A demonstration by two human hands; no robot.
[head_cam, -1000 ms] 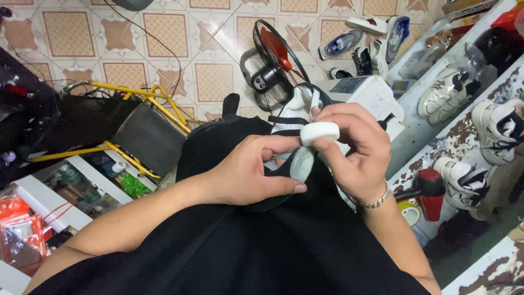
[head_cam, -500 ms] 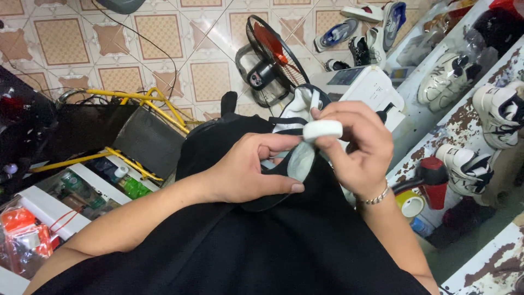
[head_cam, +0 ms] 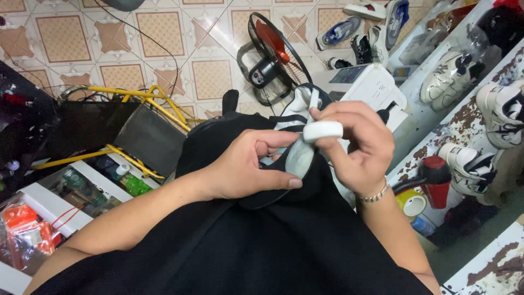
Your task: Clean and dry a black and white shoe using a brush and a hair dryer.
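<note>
Pinching a small white oval pad (head_cam: 323,131), the right hand (head_cam: 360,150) works the black-and-white shoe (head_cam: 297,158); left hand (head_cam: 245,169) (fingers curled closed) steadies it; next needs firm bracing.

Shoe-repair workshop: sneakers (head_cam: 448,76) on shelves (head_cam: 464,117), glue bottles (head_cam: 128,183).

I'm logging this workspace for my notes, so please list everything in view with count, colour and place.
shoe: one, black and white, on the lap, between both hands
white block: one, in the right fingers, over the shoe
fan: one, black with red blades, on the tiled floor
sneakers: several, mostly white, on shelves at right
red-capped bottle: one, lower right shelf
tape roll: one, yellow, beside that bottle
yellow frame: one, at left
left hand: steadying the shoe
right hand: wears a bracelet, pinching the block
</note>
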